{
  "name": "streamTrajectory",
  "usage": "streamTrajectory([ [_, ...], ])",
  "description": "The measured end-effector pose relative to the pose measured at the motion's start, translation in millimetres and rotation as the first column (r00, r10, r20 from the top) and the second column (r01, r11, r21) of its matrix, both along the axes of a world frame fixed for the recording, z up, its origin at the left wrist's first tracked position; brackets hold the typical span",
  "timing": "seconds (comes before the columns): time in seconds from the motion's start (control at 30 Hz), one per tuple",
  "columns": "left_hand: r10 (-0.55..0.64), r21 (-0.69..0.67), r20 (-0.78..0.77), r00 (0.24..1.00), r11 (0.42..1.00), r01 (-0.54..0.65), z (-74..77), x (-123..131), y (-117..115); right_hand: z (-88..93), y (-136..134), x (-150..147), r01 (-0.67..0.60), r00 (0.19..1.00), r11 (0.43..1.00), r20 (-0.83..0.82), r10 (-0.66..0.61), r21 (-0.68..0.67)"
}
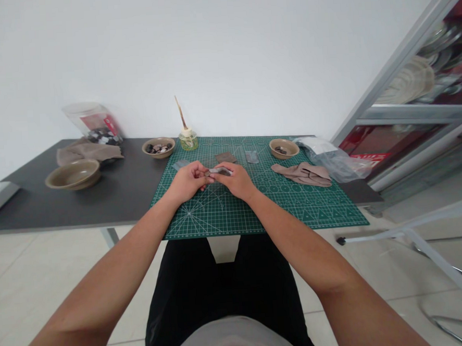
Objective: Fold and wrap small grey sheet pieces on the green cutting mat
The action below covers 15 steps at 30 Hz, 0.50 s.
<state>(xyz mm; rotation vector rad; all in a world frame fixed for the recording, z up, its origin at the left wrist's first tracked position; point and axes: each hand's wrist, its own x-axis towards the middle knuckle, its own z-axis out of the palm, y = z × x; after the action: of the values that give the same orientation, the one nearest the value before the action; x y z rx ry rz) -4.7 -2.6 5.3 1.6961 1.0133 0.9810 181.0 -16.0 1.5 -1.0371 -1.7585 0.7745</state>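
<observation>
My left hand (188, 180) and my right hand (234, 179) meet over the green cutting mat (279, 201). Their fingers are curled and pinch a small flat grey-brown piece (216, 171) between them; I cannot make out what it is. A square brown patch (225, 157) and two small clear packets (252, 156) lie on the mat just beyond the hands. A glass bottle with a stick in it (187, 138) stands at the mat's far edge.
A small bowl of dark pieces (158, 147) and a second bowl (284, 148) flank the bottle. Folded tan cloth (303, 172) and a plastic bag (323, 151) lie right. At left: a larger empty bowl (73, 174), cloth, a bagged jar (95, 126). A metal shelf rack (414, 94) stands right.
</observation>
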Motion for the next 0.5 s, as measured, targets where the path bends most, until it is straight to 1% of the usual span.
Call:
streamTrajectory([
  [0.17, -0.01, 0.01, 0.013, 1.0, 1.0, 0.01, -1.5, -0.9, 0.1, -1.9, 1.5, 0.5, -0.04, 0.999, 0.997, 0.014, 0.04, 0.062],
  [0.3, -0.023, 0.004, 0.018, 1.0, 1.0, 0.023, -0.9, -0.3, -0.2, -0.2, 0.2, 0.7, -0.05, 0.999, 0.998, 0.014, 0.049, 0.046],
  [0.4, -0.048, 0.015, 0.018, 0.999, 0.999, 0.048, 1.6, 0.5, -1.2, 0.9, -1.3, 0.6, -0.03, 0.999, 0.999, 0.016, 0.029, 0.018],
  [0.5, -0.067, 0.024, 0.044, 0.997, 0.998, 0.066, 4.5, 0.5, -2.7, 0.1, -1.8, 0.7, -0.003, 1.0, 1.0, 0.0, 0.003, 0.023],
])
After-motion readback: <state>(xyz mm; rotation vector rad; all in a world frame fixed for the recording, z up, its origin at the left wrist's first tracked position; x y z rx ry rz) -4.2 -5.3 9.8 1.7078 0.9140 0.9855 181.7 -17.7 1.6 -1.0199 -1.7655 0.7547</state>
